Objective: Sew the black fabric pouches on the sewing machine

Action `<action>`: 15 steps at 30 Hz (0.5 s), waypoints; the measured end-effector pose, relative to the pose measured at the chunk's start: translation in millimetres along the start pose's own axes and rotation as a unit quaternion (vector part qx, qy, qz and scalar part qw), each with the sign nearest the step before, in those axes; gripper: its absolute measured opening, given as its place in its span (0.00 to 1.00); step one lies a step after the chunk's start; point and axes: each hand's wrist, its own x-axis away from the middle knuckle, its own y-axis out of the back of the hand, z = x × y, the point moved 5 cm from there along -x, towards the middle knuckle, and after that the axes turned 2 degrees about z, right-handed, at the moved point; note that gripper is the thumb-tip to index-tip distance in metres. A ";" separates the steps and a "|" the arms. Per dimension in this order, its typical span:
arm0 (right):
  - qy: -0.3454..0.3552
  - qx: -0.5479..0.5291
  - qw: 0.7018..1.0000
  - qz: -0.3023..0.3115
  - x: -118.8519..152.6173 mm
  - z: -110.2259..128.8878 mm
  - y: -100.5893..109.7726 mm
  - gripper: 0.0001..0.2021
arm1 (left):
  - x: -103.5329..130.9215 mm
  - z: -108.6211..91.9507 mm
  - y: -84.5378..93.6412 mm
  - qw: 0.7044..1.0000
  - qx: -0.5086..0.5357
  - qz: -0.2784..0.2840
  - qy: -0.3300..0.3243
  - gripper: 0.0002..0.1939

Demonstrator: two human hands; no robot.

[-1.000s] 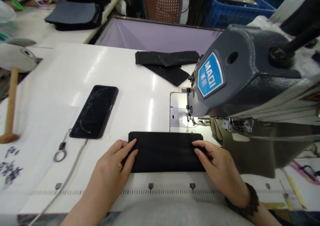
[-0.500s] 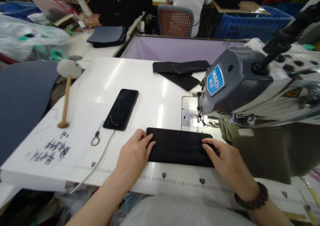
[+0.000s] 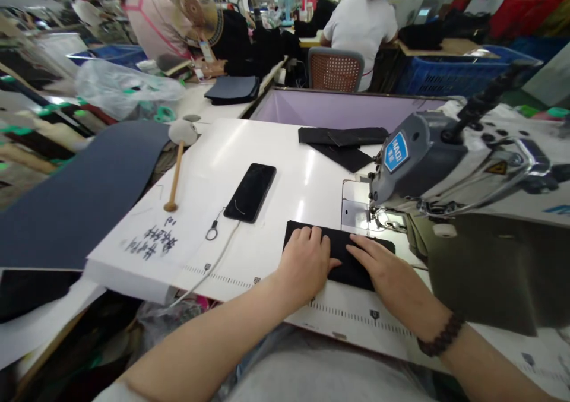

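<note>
A folded black cloth piece (image 3: 345,253) lies flat on the white sewing table (image 3: 214,176), just in front of the machine's needle plate. My left hand (image 3: 308,260) rests on its left half, fingers laid on the fabric and thumb pointing right. On the right half lies my right hand (image 3: 385,271), its fingers stretched out over the cloth. Neither hand grips anything. The sewing machine head (image 3: 414,158) stands beyond my right hand. More black strips (image 3: 342,142) lie crossed behind the needle area.
A black phone (image 3: 250,192) with a cable and ring strap lies left of the hands. Farther left is a wooden-handled tool (image 3: 176,176). Olive fabric (image 3: 481,271) covers the right side. Beyond the table are a blue crate (image 3: 449,78), a chair (image 3: 336,70) and other people.
Both hands have left the cloth's side edges and now lie flat on top of it, closer together. The camera view has tilted up and shifted left.
</note>
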 end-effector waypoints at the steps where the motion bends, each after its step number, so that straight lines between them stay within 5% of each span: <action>1: -0.004 -0.011 1.000 0.008 0.7 0.1 -3.8 0.19 | -0.1 -4.6 -2.6 1.000 0.000 -0.008 -0.002 0.19; 5: -0.027 -0.034 0.999 0.019 6.1 -0.7 -14.7 0.18 | 1.8 -11.4 -18.2 0.998 0.003 -0.048 -0.037 0.25; 15: -0.052 0.033 0.996 0.056 14.0 -0.4 -30.6 0.25 | 1.2 -2.2 -36.1 0.999 0.008 -0.033 -0.023 0.33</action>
